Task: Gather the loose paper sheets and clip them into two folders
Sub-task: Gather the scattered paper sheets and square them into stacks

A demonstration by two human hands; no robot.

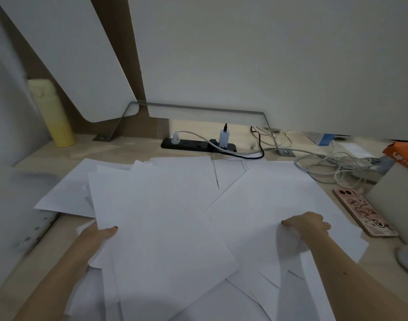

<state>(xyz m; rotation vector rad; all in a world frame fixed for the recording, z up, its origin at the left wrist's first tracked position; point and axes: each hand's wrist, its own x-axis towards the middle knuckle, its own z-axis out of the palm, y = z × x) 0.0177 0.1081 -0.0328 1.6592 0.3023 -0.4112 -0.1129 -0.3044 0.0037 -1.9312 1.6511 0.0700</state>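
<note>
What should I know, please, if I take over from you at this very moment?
Left hand: grips a top sheet's left edge, thumb on top.
Right hand: fingers curled, pinching a sheet on the right.
The paper sheets lie loose and overlapping across the desk.
Done: nothing stacked or clipped.
Left: gather the sheets and clip them into two folders; what may be a folder lies at the desk's left edge.

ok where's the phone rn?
Head view, right side: the phone lies flat on the desk, just off the right edge of the paper sheets, right of the right hand, nearer than the cables.
</note>
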